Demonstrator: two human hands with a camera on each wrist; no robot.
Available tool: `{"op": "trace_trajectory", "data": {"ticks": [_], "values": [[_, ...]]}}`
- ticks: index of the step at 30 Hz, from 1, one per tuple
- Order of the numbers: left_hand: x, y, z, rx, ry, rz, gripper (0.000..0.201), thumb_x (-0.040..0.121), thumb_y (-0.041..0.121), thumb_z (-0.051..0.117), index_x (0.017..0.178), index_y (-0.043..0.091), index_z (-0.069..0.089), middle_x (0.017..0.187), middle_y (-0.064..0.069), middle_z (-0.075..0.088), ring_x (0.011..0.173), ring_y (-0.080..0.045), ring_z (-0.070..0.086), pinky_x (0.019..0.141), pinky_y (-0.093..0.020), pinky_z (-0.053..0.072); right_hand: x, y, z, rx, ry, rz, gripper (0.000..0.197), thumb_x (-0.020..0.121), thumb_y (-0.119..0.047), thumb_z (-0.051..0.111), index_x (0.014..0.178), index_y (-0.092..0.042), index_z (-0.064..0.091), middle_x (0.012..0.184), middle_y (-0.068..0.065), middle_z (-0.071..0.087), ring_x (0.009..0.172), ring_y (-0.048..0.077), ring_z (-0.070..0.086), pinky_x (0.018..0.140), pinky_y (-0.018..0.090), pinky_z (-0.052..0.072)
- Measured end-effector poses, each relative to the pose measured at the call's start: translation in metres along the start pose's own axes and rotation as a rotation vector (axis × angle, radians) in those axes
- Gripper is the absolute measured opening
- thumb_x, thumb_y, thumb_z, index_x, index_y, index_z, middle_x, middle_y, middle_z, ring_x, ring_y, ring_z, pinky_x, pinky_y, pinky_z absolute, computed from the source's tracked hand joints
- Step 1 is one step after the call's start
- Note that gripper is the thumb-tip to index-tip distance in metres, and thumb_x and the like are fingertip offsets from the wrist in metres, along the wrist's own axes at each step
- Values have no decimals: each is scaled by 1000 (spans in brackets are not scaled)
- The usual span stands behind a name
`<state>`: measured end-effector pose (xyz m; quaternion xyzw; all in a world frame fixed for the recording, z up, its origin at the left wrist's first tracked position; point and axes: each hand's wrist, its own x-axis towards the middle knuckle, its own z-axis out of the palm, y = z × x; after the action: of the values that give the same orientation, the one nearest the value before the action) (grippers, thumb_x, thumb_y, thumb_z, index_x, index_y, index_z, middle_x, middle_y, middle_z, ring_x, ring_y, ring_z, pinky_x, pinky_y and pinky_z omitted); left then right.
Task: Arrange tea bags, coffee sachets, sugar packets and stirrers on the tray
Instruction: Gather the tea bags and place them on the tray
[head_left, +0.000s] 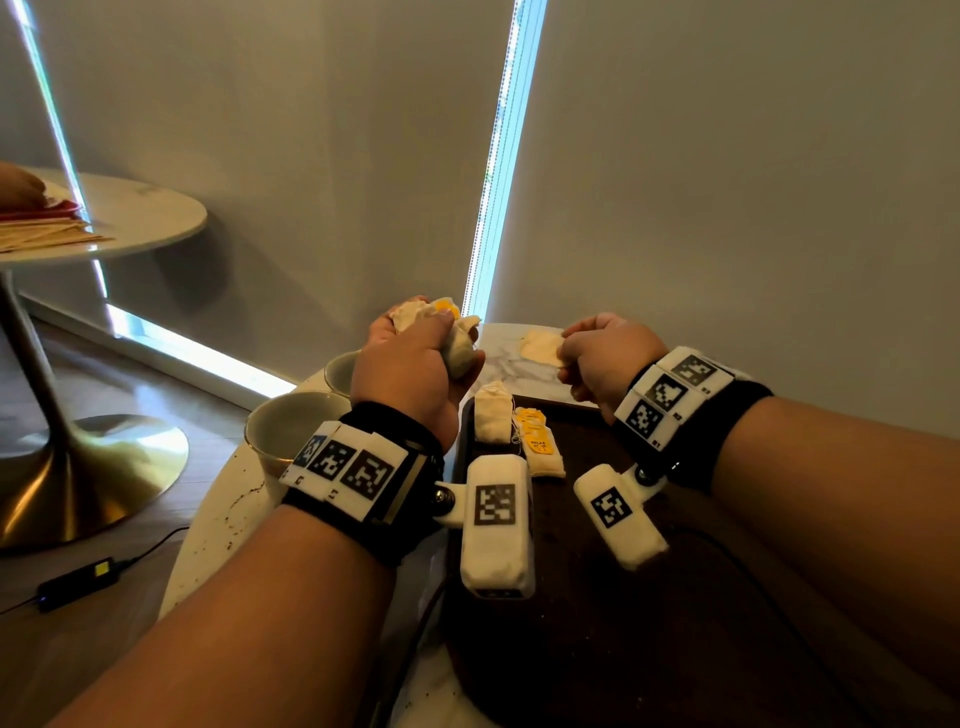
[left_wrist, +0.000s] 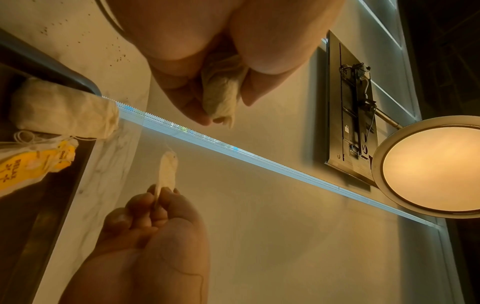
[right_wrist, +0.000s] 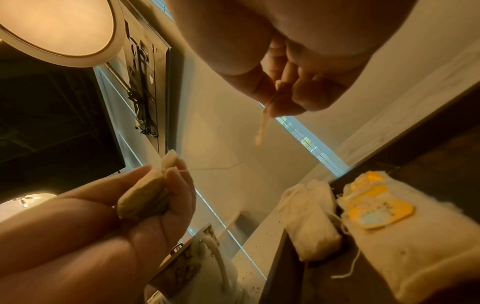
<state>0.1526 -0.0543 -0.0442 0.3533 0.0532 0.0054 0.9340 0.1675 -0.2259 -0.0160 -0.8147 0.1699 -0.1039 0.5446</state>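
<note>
Pale blinds with bright gaps back a marble table (head_left: 498, 358) holding a dark tray (head_left: 597, 597). Two tea bags (head_left: 493, 418) with yellow tags lie side by side at the tray's far left corner; two cups (head_left: 291, 421) stand to its left. The left hand (head_left: 415, 364) is raised above that corner, fingers curled around a bunch of tea bags (head_left: 457, 343). The right hand (head_left: 605, 353) pinches a single bag (head_left: 540, 347) by its edge, held clear of the bunch over the far rim. A thin string seems to run between bag and bunch. The step looks like laying out tea bags; next, this bag needs lowering flat beside the two on the tray.
</note>
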Motion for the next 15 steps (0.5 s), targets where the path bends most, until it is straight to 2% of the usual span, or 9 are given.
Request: {"op": "trace_trajectory", "data": {"ticks": [2,7,11,13,15], "values": [[0,0,0,-9,1,-2,20,98,8,62,112,22,59,107,-12,65,87,-24,70,67,-34,61,0,-3,0,64,16,14,21,91,7,55,105,-9,56,77,11,60,41,13,59,36,24,44],[0,-1,1,-19,12,-5,25,97,9,63,118,21,58,109,-11,65,89,-23,71,68,-34,61,0,-12,-8,150,125,-19,30,91,13,45,112,-7,51,91,15,60,55,17,64,44,27,53],[1,1,0,-26,20,0,23,97,10,64,115,23,59,113,-12,65,92,-24,71,65,-33,60,0,-14,-12,219,124,-33,35,90,17,42,114,-6,51,97,19,60,55,19,66,45,27,56],[1,0,0,-28,22,3,25,97,10,64,117,23,58,115,-12,65,93,-24,71,66,-33,59,-1,-14,-13,223,98,-40,31,91,17,41,108,-4,54,94,20,60,51,18,65,42,26,55],[1,0,1,-32,13,6,23,97,10,63,115,22,58,114,-12,64,92,-25,71,66,-33,59,0,-13,-15,223,10,-18,24,92,17,42,93,-1,58,85,20,61,45,18,66,39,26,53]]}}
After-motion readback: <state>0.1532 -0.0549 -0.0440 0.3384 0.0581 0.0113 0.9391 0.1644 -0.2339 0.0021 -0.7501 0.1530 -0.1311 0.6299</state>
